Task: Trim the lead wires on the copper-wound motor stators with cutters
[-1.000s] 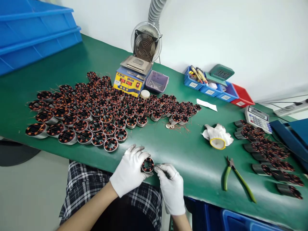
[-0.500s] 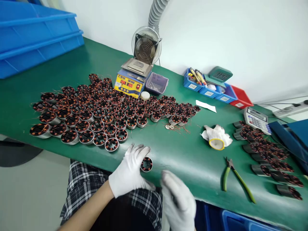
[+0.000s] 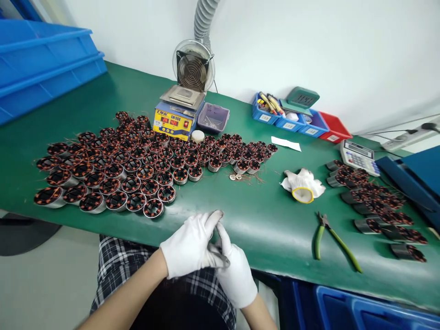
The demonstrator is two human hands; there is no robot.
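My left hand (image 3: 190, 247), in a white glove with grey-stained fingertips, curls round a motor stator (image 3: 214, 237) at the front edge of the green bench. Only a sliver of this ring shows; fingers cover the rest. From the other side my right hand (image 3: 236, 274), gloved too, closes in on the same stator, its fingers meeting those of the left. Just left of the hands begins a broad group of wound stators (image 3: 153, 208), standing upright with copper coils and loose wire ends. Green-handled cutting pliers (image 3: 323, 220) lie to the right, jaws pointing away.
Behind the stators stand a yellow-blue solder pot (image 3: 173, 123) and a purple tray (image 3: 213, 118). A crumpled glove (image 3: 303, 185) lies right of centre. More stators (image 3: 367, 225) lie on their sides at right, near a calculator (image 3: 359, 156). Blue crates (image 3: 44, 68) fill the left.
My right hand has come up and left to meet the left hand at the stator. The left fingers have closed round it, hiding most of it. The view has shifted slightly.
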